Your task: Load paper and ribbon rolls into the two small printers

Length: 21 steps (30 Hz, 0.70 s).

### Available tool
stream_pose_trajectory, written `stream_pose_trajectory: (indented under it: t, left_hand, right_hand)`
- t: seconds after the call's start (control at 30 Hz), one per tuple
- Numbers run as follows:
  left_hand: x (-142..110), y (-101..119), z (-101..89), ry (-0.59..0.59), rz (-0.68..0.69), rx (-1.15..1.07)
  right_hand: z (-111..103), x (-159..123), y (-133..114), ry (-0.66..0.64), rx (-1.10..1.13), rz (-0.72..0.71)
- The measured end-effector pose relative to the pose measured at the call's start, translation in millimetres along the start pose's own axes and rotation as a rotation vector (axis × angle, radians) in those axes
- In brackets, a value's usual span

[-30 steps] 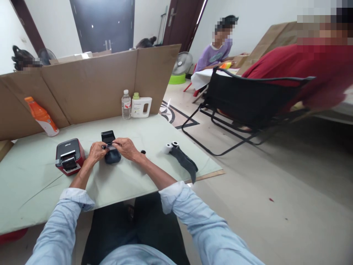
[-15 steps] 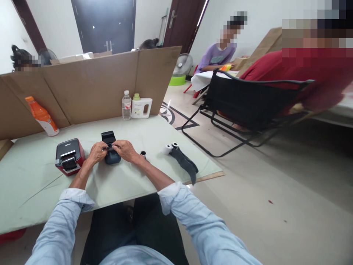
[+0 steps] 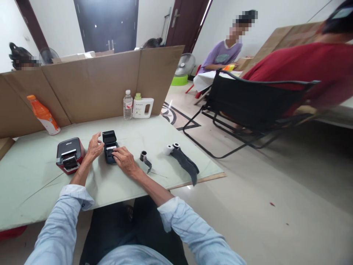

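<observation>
A small dark label printer lies on the table with its lid raised. Inside its bay a white strip shows. Left of the printer, my left hand is open, its fingers spread and its fingertips close to the casing. From the right, my right hand curls its fingers over the printer's near right edge, fingertips at the bay; the thumb is mostly hidden. Beside my right forearm stands a small roll with a loose dark tail.
A red and black printer sits at the left. Rolls with long dark strips lie at the right. An orange bottle, a water bottle and a white jug stand by the cardboard screen. People sit beyond.
My left hand has let go at the hinge area, drawn back left and opened. My right hand has shifted slightly right and down. The bay with its white strip now shows.
</observation>
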<state>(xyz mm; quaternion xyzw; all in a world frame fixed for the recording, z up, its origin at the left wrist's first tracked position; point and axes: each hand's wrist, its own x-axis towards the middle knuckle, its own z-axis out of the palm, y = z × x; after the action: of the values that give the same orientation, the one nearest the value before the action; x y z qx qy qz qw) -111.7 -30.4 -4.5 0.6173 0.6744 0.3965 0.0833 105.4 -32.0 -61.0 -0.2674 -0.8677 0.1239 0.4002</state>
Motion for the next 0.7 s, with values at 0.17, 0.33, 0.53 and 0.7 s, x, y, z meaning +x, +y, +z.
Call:
stream_pose_trajectory:
  t: [0.17, 0.33, 0.53, 0.7]
  left_hand:
    - [4, -7, 11.0, -0.047, -0.032, -0.140]
    - [11, -23, 15.1, 0.016, -0.061, -0.233]
    - [22, -30, 18.3, -0.028, -0.079, -0.345]
    - [6, -24, 9.1, -0.028, 0.055, -0.239]
  right_hand:
    - [4, -7, -2, 0.038, -0.020, -0.026]
    - [9, -10, 0, 0.092, -0.048, -0.062]
    - [12, -12, 2, 0.105, -0.059, -0.072]
    - [12, -13, 2, 0.091, -0.065, -0.066]
